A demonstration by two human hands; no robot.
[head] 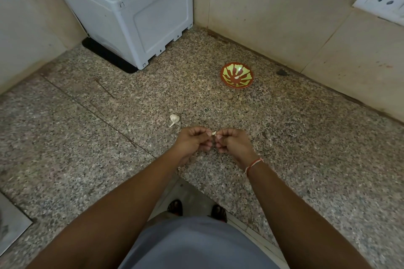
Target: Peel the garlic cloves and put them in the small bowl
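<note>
Hidden: most of the clove (213, 133) is covered by fingertips; only a pale sliver shows.
Clove: pinched between both hands, above the counter's (284, 148) near edge.
Left hand (192, 142): fingers curled, gripping the clove.
Right hand (232, 142): likewise.
Bulb (174, 119): white, just far-left of the hands.
Bowl (237, 74): red and green, far right, one pale piece inside.

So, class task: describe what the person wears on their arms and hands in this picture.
Both forearms are bare, with no sleeves in view. The right wrist carries a thin red and white thread band. The left hand and right hand show no gloves; rings cannot be made out.
</note>
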